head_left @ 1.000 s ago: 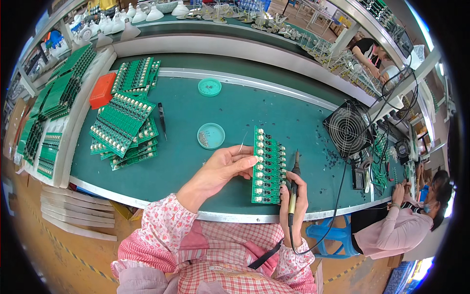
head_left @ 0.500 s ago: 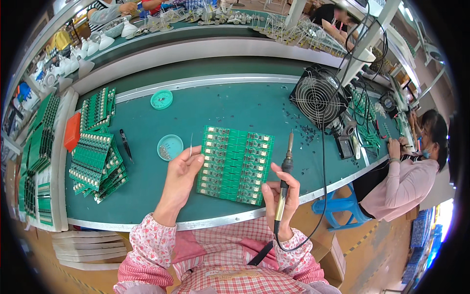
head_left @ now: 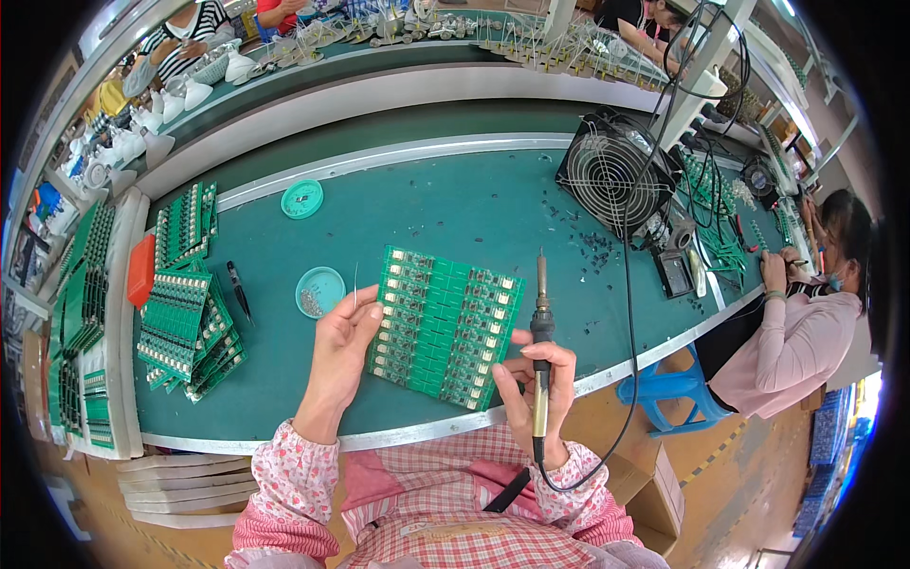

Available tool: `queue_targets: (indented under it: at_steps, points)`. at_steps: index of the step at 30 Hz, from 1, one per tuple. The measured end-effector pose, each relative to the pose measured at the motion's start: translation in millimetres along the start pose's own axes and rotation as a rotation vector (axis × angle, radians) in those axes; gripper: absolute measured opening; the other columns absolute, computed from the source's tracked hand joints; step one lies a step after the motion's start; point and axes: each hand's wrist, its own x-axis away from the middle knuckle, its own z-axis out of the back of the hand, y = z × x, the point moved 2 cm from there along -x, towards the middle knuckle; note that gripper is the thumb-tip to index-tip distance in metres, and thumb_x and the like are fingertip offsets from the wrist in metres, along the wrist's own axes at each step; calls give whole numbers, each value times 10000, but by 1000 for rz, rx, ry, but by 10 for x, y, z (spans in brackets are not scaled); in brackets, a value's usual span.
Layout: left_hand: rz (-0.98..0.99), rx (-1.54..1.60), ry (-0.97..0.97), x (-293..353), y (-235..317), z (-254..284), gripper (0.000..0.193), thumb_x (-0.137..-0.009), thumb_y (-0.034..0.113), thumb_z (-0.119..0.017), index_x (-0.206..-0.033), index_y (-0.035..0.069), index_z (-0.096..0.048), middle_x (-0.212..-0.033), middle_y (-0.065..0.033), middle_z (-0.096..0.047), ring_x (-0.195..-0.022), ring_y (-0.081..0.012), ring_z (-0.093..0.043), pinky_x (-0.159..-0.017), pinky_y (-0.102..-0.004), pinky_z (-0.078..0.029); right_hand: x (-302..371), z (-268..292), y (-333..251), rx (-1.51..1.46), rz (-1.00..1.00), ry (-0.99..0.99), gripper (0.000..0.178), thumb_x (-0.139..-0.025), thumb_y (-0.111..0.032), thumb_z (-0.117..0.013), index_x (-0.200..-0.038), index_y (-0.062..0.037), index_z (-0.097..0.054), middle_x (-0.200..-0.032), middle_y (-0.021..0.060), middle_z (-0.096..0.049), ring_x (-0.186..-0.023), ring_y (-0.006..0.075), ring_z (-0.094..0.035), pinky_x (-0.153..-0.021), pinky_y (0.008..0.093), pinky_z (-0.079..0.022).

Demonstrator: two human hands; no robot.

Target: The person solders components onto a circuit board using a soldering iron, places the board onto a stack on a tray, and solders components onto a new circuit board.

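A green circuit board panel (head_left: 441, 327) with two columns of small components is held up over the near part of the bench. My left hand (head_left: 343, 346) pinches its left edge, and a thin length of solder wire (head_left: 356, 277) sticks up from the same fingers. In my right hand (head_left: 545, 394) is a soldering iron (head_left: 541, 327), upright with its tip pointing away from me. The right fingers are beside the panel's right edge; whether they touch it is hard to tell. Left of the panel sits a round teal dish (head_left: 320, 291) with small parts inside.
Stacked circuit boards (head_left: 180, 318), black tweezers (head_left: 240, 292) and a red-orange box (head_left: 141, 270) lie at the left. A teal lid (head_left: 302, 199) is farther back. Right are a fan (head_left: 616, 175), black scraps (head_left: 592, 251) and the iron's cable (head_left: 633, 332). A co-worker (head_left: 791, 322) sits at far right.
The panel has turned slightly clockwise and shifted a little left with my left hand. The soldering iron has moved slightly left and stands straighter. The whole view has shifted a little.
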Motion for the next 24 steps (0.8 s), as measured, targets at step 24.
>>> queue_targets:
  at_steps: [24]
  points:
    - [-109, -243, -39, 25, 20, -59, 326, -1002, 29, -509, -1321, -26, -552, -1116, -76, -674, -970, -85, -634, -845, -239, -520, -44, 42, -118, -229, -162, -40, 522, -901, 113, -574, -1300, -32, -270, -1388, 269, -404, -839, 177, -688, -716, 300, -606]
